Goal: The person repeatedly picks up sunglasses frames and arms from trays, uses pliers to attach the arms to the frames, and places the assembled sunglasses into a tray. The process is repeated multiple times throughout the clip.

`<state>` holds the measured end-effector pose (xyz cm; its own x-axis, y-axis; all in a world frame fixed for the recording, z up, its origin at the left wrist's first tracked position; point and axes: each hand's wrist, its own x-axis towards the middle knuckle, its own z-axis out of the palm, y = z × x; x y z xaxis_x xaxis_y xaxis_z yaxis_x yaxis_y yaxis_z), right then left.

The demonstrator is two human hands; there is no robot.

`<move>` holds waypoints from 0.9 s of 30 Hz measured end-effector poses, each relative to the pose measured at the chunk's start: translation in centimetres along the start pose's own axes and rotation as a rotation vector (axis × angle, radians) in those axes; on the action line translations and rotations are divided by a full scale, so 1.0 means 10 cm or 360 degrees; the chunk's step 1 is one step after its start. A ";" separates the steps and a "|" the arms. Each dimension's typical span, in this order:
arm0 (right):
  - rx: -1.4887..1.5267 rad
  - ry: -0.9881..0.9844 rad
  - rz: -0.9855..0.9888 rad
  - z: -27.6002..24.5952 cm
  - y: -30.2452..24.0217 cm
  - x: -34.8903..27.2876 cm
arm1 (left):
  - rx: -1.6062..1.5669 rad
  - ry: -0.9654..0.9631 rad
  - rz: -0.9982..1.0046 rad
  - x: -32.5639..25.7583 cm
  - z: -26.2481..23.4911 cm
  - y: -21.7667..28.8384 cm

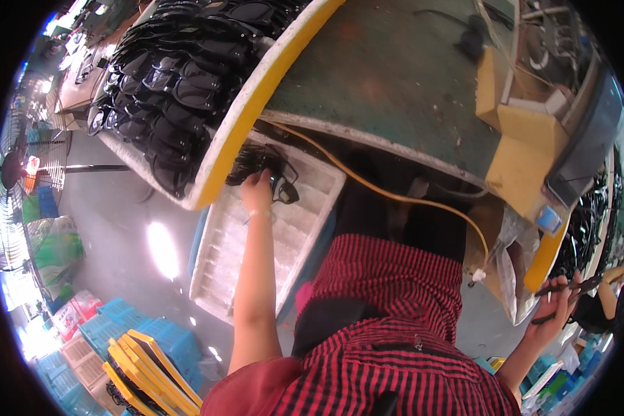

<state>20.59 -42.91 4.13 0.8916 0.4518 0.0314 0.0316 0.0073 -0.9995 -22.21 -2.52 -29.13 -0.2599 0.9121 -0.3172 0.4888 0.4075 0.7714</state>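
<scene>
My left hand (258,188) reaches into a white foam tray (218,267) with ridged slots. Its fingers are closed on a pair of dark sunglasses (286,191) near the tray's far end. More black glasses (246,163) lie bunched just beyond, partly under a yellow-edged tray. Out at the far right, my right hand (553,310) is raised with its fingers curled round a slender dark object (568,285). Small and partly covered by the fingers, its kind cannot be made out.
Rows of black sunglasses (180,83) fill the yellow-edged foam tray (246,114) at upper left. A green worktop (388,76) carries yellow blocks (527,135) at right. An orange hose (388,193) hangs across its front. Blue crates (128,322) and a fan (14,170) stand left. Another person's hand (617,271) shows far right.
</scene>
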 end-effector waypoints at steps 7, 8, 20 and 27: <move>0.0431 -0.0256 0.0059 0.11 -0.10 -0.35 | -0.0719 -0.0225 -0.0160 -1.65 -1.17 0.65; 0.0459 -0.0364 0.0039 0.11 -0.12 -0.41 | -0.0690 -0.0217 -0.0125 -1.82 -1.28 0.83; 0.0373 -0.0913 0.0542 0.89 -0.11 -0.91 | -0.1465 -0.2503 0.0911 -3.24 -0.85 2.31; -0.0062 -0.0519 0.0233 0.83 0.22 -1.02 | -0.0694 -0.2104 0.0794 -3.41 -0.58 1.99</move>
<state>7.77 -40.08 1.59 0.6969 0.7066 -0.1226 -0.0633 -0.1096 -0.9920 -8.47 -25.74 0.28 0.9029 0.4266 -0.0517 -0.0479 0.2195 0.9744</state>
